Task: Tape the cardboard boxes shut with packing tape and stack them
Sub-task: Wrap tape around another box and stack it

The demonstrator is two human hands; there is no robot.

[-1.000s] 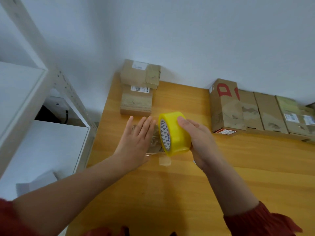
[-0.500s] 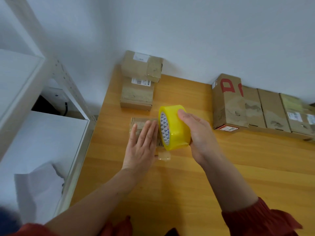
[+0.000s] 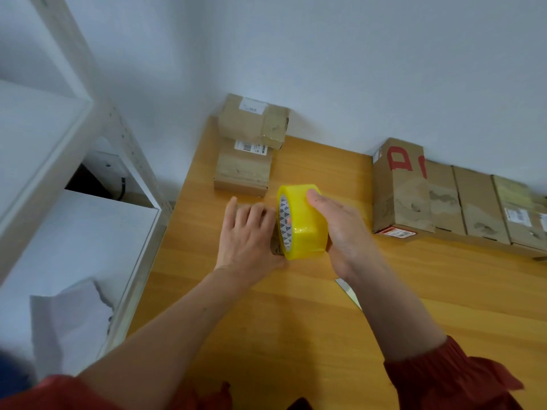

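A yellow roll of packing tape (image 3: 305, 221) is gripped in my right hand (image 3: 343, 232), held on edge just above the table. My left hand (image 3: 247, 235) lies over a small cardboard box (image 3: 275, 245), fingers curled on its top; most of that box is hidden under the hand and the roll. Behind it a stack of two taped cardboard boxes (image 3: 247, 149) stands in the table's far left corner.
A row of several cardboard boxes (image 3: 444, 199) lines the wall at the right. A flat blade-like object (image 3: 347, 291) lies on the wooden table (image 3: 296, 335) beside my right forearm. White metal shelving (image 3: 97, 161) with crumpled paper (image 3: 68, 324) stands left of the table.
My left hand's fingers have gone from flat and spread to curled over the small box. The tape roll has shifted slightly nearer. The loose tape end seen in front of the roll no longer shows.
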